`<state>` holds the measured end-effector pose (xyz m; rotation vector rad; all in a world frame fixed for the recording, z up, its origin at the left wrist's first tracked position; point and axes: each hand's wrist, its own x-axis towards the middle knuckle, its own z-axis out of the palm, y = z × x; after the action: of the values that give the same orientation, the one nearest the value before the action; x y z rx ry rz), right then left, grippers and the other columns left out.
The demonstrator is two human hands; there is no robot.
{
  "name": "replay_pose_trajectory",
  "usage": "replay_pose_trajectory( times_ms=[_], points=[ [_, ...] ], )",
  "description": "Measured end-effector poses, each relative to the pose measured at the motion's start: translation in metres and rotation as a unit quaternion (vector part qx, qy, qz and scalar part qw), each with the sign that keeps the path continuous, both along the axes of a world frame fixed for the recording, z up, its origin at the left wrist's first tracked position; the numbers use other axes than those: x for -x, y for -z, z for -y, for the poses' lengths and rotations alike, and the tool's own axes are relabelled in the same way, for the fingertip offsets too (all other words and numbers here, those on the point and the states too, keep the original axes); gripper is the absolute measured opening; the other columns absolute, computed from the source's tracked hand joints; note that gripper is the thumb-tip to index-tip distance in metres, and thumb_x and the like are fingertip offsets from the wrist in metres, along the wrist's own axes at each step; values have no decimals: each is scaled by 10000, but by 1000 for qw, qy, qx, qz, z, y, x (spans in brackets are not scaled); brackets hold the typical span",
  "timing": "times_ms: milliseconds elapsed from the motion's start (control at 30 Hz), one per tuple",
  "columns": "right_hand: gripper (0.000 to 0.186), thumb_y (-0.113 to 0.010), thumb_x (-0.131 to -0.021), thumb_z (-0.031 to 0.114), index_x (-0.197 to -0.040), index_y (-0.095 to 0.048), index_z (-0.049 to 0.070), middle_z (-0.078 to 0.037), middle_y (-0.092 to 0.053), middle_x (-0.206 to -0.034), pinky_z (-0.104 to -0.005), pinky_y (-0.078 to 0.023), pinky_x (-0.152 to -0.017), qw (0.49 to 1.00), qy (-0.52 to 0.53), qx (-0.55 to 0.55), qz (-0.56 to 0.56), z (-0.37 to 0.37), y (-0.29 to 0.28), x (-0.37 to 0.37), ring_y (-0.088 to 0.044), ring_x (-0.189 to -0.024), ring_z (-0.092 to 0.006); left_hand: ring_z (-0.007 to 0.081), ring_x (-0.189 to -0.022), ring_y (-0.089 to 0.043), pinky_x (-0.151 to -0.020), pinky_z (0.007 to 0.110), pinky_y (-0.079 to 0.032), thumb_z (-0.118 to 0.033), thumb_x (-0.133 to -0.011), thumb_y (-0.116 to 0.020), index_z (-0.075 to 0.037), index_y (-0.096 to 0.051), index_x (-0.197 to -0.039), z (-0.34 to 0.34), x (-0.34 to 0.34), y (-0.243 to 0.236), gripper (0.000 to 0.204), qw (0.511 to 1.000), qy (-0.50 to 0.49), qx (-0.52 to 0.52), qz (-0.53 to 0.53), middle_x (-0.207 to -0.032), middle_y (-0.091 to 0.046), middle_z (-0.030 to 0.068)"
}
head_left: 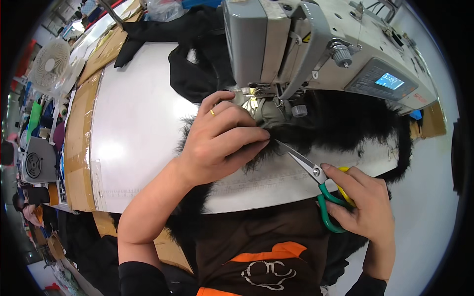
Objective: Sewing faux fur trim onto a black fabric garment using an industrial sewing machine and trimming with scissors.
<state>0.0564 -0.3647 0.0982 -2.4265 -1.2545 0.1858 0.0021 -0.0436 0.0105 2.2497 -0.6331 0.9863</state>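
Inside the white bench's (128, 148) front edge, the left hand (212, 140) pinches shaggy black fur (296, 135); the right hand's (364, 201) fingers grip green-and-yellow-handled steel scissors (316, 172), whose nearby points could nick fur or skin if either hand slips.

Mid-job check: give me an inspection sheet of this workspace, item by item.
Surface: smooth white sewing table, bright glare at left.
Job's things: long-haired black furry fabric beside a grey-and-white sewing machine, screen lit.
Clutter: smooth black cloth behind; taped brown cardboard at left.
Hands: left hand at the fur, grip unclear; right hand holds metal scissors with green-and-yellow handles.
Cables: nothing certain.
Surroundings: round white fan beyond, left.
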Motion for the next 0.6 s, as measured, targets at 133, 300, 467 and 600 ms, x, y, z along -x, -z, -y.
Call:
replay_pose_trajectory(
  times_ms=[133, 300, 467, 600],
  points=[
    [599, -811, -682, 91, -1274, -734, 36, -117, -649, -800, -337, -501, -629, 996, 65, 18, -53, 38, 5, 4, -632, -661, -272, 242, -817, -631, -919, 438, -481, -23, -736, -889, -109, -750, -1008, -3, -4, 1, 317, 1000, -9, 1, 6, -898, -650, 21],
    [490, -778, -789, 43, -1270, -711, -25, -120, -736, -899, -302, -548, -745, 973, 219, -20, -66, 103, 12, 8, -697, -773, -183, 239, -788, -634, -800, 387, -430, 11, -738, -848, -75, -739, -977, -7, 0, -10, 276, 999, -45, -19, -17, -916, -680, 45],
    [471, -779, -838, 88, -1290, -687, -10, -169, -761, -1035, -334, -569, -823, 957, 288, 40, 8, 112, 28, -15, -738, -872, -261, 236, -779, -631, -812, 384, -428, 52, -743, -810, -58, -723, -961, -6, 1, -6, 259, 996, -75, -39, -41, -917, -711, 60],
    [484, -795, -833, 111, -1302, -695, 44, -181, -700, -1011, -394, -548, -782, 961, 260, 73, 66, 96, 34, -46, -681, -860, -365, 249, -806, -638, -788, 385, -433, 55, -754, -801, -49, -720, -963, -9, 3, -9, 247, 993, -106, -37, -43, -922, -715, 63]
  ],
)
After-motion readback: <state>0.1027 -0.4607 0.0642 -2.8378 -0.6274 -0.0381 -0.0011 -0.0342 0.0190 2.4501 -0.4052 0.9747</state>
